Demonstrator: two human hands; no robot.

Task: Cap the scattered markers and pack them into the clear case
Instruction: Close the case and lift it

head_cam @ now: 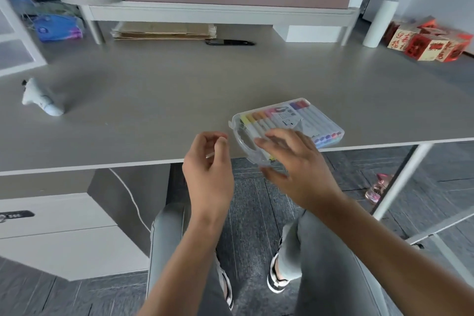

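A clear plastic case [302, 120] with a handle lies shut at the near edge of the grey desk [154, 100], its handle end overhanging the edge. Inside it lies a row of capped markers [259, 120] in several colours. My right hand [289, 159] hovers over the near end of the case with fingers spread and blurred; whether they touch the lid I cannot tell. My left hand [207, 161] hangs just left of the case at the desk edge, fingers loosely curled, holding nothing that I can make out.
A small white toy [41, 100] lies at the desk's left. At the back stand a white shelf riser [220, 13], flat cardboard [164, 32], a black knife [230, 42], a white roll [379, 23] and red-and-gold boxes [431, 43]. White drawers [59, 233] sit below left.
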